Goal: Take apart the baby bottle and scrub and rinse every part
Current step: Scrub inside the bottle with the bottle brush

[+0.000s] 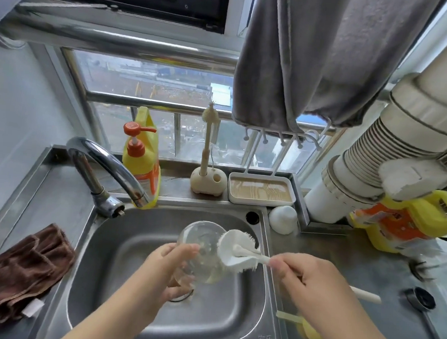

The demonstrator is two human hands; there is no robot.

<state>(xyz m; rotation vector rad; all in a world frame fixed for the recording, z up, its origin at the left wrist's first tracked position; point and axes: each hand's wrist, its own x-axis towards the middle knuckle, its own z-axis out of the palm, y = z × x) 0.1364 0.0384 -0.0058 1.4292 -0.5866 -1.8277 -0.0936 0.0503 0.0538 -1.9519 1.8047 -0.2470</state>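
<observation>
- Left hand [168, 268] reaches in from lower left over the stainless steel sink basin [118, 268], fingers and thumb curled round the clear plastic baby bottle body [201, 250]; grip is closed on the bottle, near its lower end.
- Bottle is held tilted above the basin, open mouth pointing up and away towards the window.
- Right hand [312, 283] comes in from lower right, palm down, fingers wrapped round the white handle of the white bristle bottle brush [237, 250]; handle end sticks out past the hand to the right.
- Brush head sits against the bottle's right side, touching it, outside the bottle.
- Curved chrome tap [105, 165] at the sink's back left; whether water is running, cannot tell.
- Brown folded cloth [19, 268] on the counter left of the sink.
- Yellow pump bottle with orange top [141, 157] behind the tap.
- White dome-shaped cap [282, 219] at the sink's back right corner.
</observation>
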